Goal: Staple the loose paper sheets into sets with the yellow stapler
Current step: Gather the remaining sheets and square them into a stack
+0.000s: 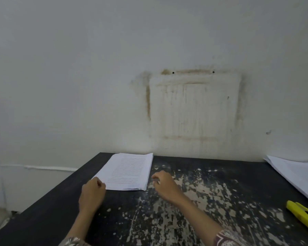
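Observation:
A stack of printed white sheets [128,172] lies at the far left of the dark table [194,219], close to the wall. My left hand [92,192] is curled into a loose fist against the stack's near left corner, and I see nothing held in it. Just right of the stack's near right corner, my right hand [164,185] hovers with loosely bent fingers, holding nothing and apart from the paper. The yellow stapler [303,216] lies at the right edge of the view, well away from both hands.
A second pile of white sheets [299,176] lies at the far right, behind the stapler. The table top is black with worn, pale patches. A stained white wall rises directly behind the table. The table's left edge drops off beside my left arm.

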The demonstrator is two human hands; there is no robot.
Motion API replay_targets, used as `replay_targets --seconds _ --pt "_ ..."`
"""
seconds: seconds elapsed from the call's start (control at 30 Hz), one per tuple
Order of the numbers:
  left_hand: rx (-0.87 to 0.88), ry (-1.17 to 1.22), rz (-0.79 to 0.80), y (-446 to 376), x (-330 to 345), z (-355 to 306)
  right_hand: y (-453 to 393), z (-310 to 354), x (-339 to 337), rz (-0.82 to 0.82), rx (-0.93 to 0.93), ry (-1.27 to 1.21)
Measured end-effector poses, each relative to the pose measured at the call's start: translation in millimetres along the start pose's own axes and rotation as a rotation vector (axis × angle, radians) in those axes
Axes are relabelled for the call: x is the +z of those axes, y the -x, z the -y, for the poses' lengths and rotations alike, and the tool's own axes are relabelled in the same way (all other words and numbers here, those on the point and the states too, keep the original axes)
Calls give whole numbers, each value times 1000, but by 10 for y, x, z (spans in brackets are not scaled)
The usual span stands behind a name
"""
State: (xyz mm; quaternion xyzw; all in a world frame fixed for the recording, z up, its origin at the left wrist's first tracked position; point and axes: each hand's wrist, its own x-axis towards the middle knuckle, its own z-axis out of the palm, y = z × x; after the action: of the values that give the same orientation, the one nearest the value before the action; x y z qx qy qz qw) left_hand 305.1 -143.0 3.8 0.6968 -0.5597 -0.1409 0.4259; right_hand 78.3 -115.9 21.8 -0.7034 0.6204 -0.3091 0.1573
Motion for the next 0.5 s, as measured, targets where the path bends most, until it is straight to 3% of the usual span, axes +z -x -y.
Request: replay_targets --seconds 0.27,0.5 --pt "-26 -160 -121 -206 72 248 -119 -7 458 0 -131 204" --pt "-126 -288 -56 -452 151 292 -137 -70 547 -57 -165 255"
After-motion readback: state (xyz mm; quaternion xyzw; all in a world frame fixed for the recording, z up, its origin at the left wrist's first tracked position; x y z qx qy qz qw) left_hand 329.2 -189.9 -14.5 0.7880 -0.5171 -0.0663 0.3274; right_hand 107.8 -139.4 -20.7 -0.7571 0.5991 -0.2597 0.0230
